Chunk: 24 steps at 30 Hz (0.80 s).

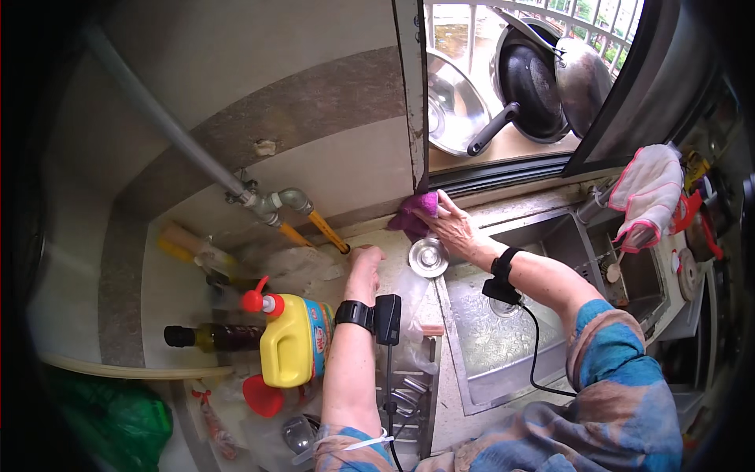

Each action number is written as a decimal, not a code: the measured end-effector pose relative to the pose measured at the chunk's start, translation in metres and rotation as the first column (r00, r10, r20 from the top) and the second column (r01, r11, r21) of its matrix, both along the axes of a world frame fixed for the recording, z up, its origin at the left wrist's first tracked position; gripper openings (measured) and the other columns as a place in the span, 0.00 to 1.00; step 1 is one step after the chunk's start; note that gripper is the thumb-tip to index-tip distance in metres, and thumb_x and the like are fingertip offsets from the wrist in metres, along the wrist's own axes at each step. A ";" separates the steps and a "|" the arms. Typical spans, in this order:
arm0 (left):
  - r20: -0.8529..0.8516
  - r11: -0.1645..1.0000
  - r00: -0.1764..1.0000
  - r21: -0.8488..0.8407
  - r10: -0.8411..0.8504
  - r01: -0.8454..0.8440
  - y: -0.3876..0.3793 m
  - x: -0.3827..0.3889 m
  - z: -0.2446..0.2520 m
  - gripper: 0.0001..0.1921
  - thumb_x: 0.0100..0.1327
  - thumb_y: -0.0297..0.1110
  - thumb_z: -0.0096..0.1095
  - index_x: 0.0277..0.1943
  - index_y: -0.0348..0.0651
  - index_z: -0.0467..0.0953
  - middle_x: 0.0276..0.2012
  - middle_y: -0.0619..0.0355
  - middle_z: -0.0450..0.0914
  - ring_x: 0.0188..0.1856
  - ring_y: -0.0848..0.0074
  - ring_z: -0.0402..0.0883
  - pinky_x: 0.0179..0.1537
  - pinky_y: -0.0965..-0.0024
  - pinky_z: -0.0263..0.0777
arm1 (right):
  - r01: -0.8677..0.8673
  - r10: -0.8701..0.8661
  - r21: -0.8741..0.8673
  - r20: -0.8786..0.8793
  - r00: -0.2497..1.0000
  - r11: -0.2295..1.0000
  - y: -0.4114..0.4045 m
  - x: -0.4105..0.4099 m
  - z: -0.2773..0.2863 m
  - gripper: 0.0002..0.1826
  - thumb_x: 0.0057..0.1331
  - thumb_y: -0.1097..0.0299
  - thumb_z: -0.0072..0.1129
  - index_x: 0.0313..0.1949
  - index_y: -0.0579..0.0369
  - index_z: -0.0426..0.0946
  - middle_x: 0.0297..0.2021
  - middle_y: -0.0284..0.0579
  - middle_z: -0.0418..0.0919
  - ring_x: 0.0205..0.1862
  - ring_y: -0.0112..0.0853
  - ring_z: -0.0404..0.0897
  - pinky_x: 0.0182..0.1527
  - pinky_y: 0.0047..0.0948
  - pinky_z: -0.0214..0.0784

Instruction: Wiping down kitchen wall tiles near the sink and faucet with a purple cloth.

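Observation:
My right hand (454, 229) presses a purple cloth (410, 217) against the back ledge of the counter, by the lower corner of the window frame (413, 118). Just below that hand, at the sink's corner, sits a small round metal lid or dish (429, 258). My left hand (365, 264) rests on the counter (386, 286), close to where a yellow pipe (328, 232) goes down. Its fingers curl away from view, so whether they hold anything is hidden. Both wrists carry black straps with small boxes and cables.
A metal sink (507, 342) holds wet patches on my right. Left stand a yellow pump jug (289, 342) and a dark bottle (215, 337). Beyond the window are a black frying pan (531, 88) and a metal basin (454, 106). A white cloth (647, 189) hangs over the tap.

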<state>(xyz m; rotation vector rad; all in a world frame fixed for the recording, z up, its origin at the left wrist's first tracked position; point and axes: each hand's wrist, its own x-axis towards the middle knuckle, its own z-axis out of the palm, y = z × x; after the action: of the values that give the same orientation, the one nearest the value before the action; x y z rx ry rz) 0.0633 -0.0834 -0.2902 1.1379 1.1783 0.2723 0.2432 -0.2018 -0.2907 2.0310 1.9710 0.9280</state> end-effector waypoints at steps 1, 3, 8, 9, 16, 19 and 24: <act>-0.002 1.000 1.000 -0.001 0.005 -0.005 0.003 -0.004 -0.004 0.12 0.46 0.30 0.56 0.33 0.32 0.68 0.41 0.42 0.66 0.25 0.62 0.69 0.12 0.59 0.59 | -0.024 0.026 0.022 -0.092 0.995 0.999 0.002 -0.001 0.005 0.31 0.57 0.65 0.45 0.63 0.45 0.56 0.60 0.27 0.60 0.63 0.23 0.56 0.69 0.40 0.32; 0.032 1.000 0.999 0.008 -0.021 0.020 0.011 -0.016 -0.010 0.14 0.46 0.30 0.56 0.36 0.32 0.67 0.42 0.42 0.66 0.25 0.61 0.69 0.12 0.60 0.59 | -0.043 0.046 0.028 -0.103 0.994 0.999 0.010 -0.008 0.028 0.32 0.57 0.66 0.46 0.63 0.43 0.56 0.60 0.25 0.60 0.63 0.22 0.56 0.69 0.40 0.30; -0.045 0.999 0.999 -0.018 -0.028 0.028 0.011 -0.008 -0.003 0.17 0.46 0.30 0.57 0.40 0.32 0.66 0.43 0.43 0.66 0.29 0.60 0.70 0.14 0.60 0.60 | -0.070 0.071 0.010 -0.028 0.997 0.997 0.016 -0.018 0.050 0.33 0.55 0.68 0.46 0.63 0.44 0.55 0.60 0.28 0.61 0.63 0.23 0.56 0.69 0.41 0.26; -0.017 1.000 1.000 -0.023 -0.003 0.003 0.010 -0.008 -0.003 0.19 0.46 0.30 0.57 0.41 0.32 0.66 0.43 0.43 0.66 0.30 0.60 0.70 0.14 0.60 0.60 | -0.032 0.026 -0.065 -0.090 0.996 0.997 0.016 -0.022 0.043 0.34 0.55 0.69 0.45 0.63 0.44 0.55 0.60 0.30 0.60 0.63 0.23 0.56 0.70 0.41 0.26; 0.001 1.000 1.000 0.018 -0.016 0.016 0.019 -0.011 -0.020 0.16 0.45 0.28 0.58 0.38 0.32 0.68 0.37 0.45 0.69 0.27 0.61 0.70 0.14 0.60 0.60 | -0.085 0.084 -0.012 -0.021 0.996 0.996 0.024 -0.027 0.044 0.33 0.56 0.65 0.43 0.64 0.44 0.53 0.61 0.31 0.58 0.64 0.25 0.54 0.70 0.41 0.27; -0.055 1.000 0.999 0.022 0.003 -0.002 0.022 -0.011 -0.020 0.14 0.45 0.29 0.58 0.36 0.32 0.69 0.35 0.45 0.69 0.25 0.61 0.70 0.14 0.60 0.60 | -0.088 0.089 0.010 -0.058 0.994 0.996 0.027 -0.031 0.048 0.33 0.56 0.70 0.41 0.64 0.44 0.52 0.63 0.30 0.56 0.65 0.23 0.52 0.70 0.42 0.24; 0.022 0.999 0.999 0.015 0.043 -0.044 -0.002 -0.001 -0.002 0.15 0.45 0.29 0.58 0.37 0.32 0.68 0.36 0.45 0.69 0.26 0.60 0.71 0.14 0.59 0.61 | 0.049 -0.047 -0.249 0.014 0.999 0.967 0.020 -0.021 0.010 0.33 0.57 0.64 0.44 0.64 0.45 0.53 0.62 0.28 0.57 0.65 0.24 0.51 0.70 0.41 0.29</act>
<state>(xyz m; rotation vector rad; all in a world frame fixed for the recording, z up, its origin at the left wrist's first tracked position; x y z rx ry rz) 0.0626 -0.0850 -0.2919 1.1208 1.1849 0.3265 0.2221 -0.1818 -0.2803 1.9214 1.9154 0.6394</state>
